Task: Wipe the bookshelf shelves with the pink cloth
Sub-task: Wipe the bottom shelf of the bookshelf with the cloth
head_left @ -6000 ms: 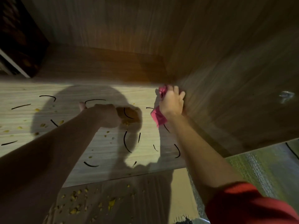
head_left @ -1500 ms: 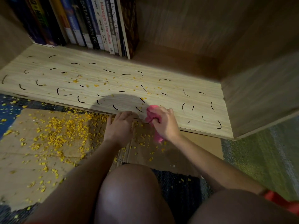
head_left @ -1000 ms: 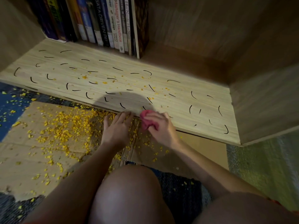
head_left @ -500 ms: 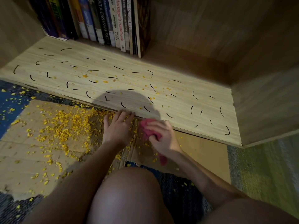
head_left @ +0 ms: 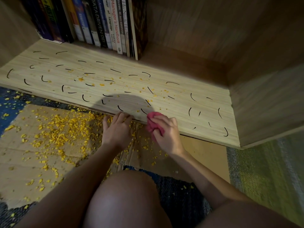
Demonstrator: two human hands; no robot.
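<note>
The right hand held the bunched cloth in a clenched grip at the front edge of the shelf, the cloth touching the wood. The left hand lay flat and released just beside it, fingertips at the shelf edge. Black marks and yellow crumbs covered the shelf. More crumbs lay on the cardboard below. Books stood upright at the rear left.
</note>
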